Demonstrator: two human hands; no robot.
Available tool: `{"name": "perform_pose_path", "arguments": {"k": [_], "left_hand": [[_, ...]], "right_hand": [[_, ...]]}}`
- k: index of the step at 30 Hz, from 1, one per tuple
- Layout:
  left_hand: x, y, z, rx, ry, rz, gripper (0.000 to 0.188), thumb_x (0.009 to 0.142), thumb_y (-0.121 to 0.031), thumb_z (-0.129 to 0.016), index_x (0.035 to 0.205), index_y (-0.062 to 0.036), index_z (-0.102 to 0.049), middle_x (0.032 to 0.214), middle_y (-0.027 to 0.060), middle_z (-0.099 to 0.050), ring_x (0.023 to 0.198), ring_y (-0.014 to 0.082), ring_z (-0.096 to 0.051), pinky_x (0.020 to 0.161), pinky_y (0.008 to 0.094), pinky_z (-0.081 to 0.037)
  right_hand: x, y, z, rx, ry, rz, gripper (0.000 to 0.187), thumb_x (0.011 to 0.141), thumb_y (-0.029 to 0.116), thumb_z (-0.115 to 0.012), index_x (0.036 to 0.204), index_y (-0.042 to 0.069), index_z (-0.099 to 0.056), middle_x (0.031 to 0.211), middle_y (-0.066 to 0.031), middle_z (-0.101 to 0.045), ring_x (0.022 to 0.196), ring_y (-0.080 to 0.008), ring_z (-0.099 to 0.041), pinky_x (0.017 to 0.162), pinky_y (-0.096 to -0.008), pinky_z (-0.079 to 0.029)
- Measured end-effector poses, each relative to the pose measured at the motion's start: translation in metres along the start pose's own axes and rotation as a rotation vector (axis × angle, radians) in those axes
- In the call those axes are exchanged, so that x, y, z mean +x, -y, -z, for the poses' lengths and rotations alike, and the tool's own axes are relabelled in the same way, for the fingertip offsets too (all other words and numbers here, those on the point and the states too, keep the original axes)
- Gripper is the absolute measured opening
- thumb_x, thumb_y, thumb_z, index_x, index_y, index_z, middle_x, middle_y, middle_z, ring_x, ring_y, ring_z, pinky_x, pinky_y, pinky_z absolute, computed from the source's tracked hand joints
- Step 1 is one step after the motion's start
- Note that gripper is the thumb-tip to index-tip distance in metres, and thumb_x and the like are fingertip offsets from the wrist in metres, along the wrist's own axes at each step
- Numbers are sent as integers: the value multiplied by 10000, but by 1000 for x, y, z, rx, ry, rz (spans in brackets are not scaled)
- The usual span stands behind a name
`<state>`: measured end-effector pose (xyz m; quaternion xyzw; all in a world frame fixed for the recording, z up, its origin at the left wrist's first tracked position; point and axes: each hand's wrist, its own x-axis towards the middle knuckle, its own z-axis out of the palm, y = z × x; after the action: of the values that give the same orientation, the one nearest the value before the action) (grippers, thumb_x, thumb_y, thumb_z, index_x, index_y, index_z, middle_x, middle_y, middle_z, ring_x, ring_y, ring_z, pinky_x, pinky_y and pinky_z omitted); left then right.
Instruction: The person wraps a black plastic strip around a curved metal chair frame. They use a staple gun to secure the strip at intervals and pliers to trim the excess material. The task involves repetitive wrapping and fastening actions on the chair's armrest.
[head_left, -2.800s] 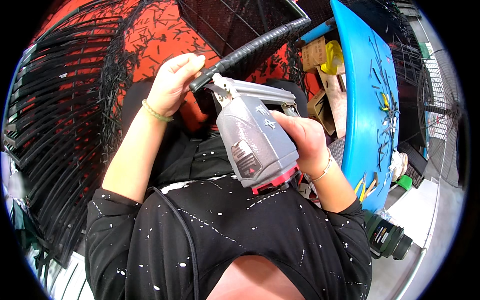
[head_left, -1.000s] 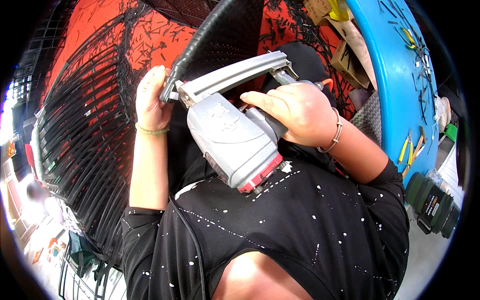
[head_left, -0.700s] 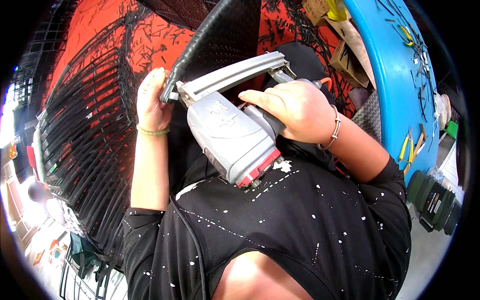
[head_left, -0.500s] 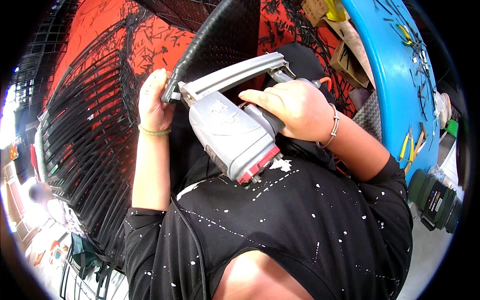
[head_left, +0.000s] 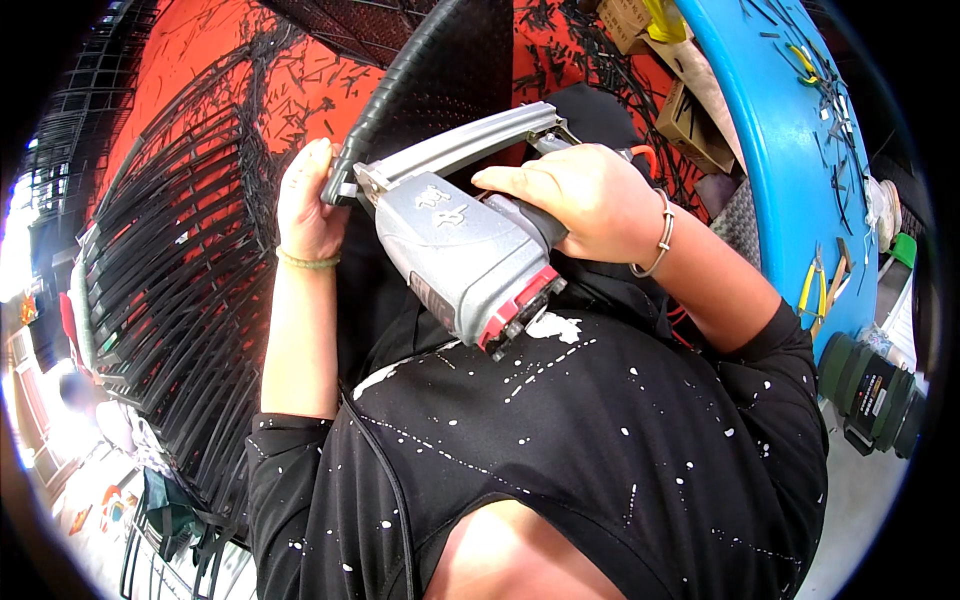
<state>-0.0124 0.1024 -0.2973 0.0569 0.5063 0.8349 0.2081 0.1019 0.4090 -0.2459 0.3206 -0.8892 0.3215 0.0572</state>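
Note:
My right hand (head_left: 600,205) is wrapped round the handle of a grey air staple gun (head_left: 455,255) with a red-trimmed end and a long metal magazine. Its nose meets the lower end of a black, strip-wrapped rim (head_left: 385,105) on a dark woven wicker piece. At that same end my left hand (head_left: 306,205) is closed on the rim, thumb and fingers pinched upward. The gun's body hangs over my lap, its red end toward me. Its trigger is hidden by my right hand.
Black slatted wicker panels (head_left: 180,250) stand at the left. Cut black strips litter the red floor covering (head_left: 305,95). At right, a blue table (head_left: 745,90) carries pliers (head_left: 812,285) and scraps; cardboard boxes (head_left: 690,130) sit beside it, and a dark green cylinder (head_left: 865,390) below.
The staple gun's red end has swung slightly up and to the right, and my right hand has shifted a little upward. My left hand stays on the rim.

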Motion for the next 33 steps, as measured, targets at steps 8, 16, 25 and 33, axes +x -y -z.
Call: {"name": "perform_pose_path", "arguments": {"k": [8, 16, 25, 33], "left_hand": [[0, -2, -1, -70, 71, 12, 106, 1009, -137, -575, 987, -51, -633, 783, -28, -608, 603, 34, -501, 578, 191, -418], [2, 0, -5, -53, -57, 15, 94, 1000, -125, -583, 974, -48, -631, 856, 11, -655, 722, 77, -600, 677, 228, -483], [0, -2, -14, 3, -103, 18, 139, 1001, -171, -584, 924, -59, -616, 774, -26, -589, 635, 50, -510, 613, 216, -424], [3, -6, 3, 17, -11, 63, 163, 1002, -188, -581, 930, -49, -624, 771, -15, -598, 623, 54, -503, 591, 223, -418]], "right_hand": [[3, -6, 6, -27, 64, -30, 665, 643, 125, -830, 1269, 116, -604, 958, -117, -709, 875, -318, -691, 793, -416, -549], [5, -32, 1, -30, -32, 140, 629, 676, 64, -741, 1289, 113, -606, 864, -86, -678, 751, -292, -658, 682, -394, -524], [5, -33, 2, -36, 53, 91, 671, 637, 117, -831, 1262, 144, -586, 981, -106, -700, 904, -323, -680, 797, -423, -542], [8, -24, 5, -15, -51, 72, 657, 651, 128, -822, 1266, 161, -595, 942, -112, -708, 860, -325, -695, 780, -426, -549]]}}
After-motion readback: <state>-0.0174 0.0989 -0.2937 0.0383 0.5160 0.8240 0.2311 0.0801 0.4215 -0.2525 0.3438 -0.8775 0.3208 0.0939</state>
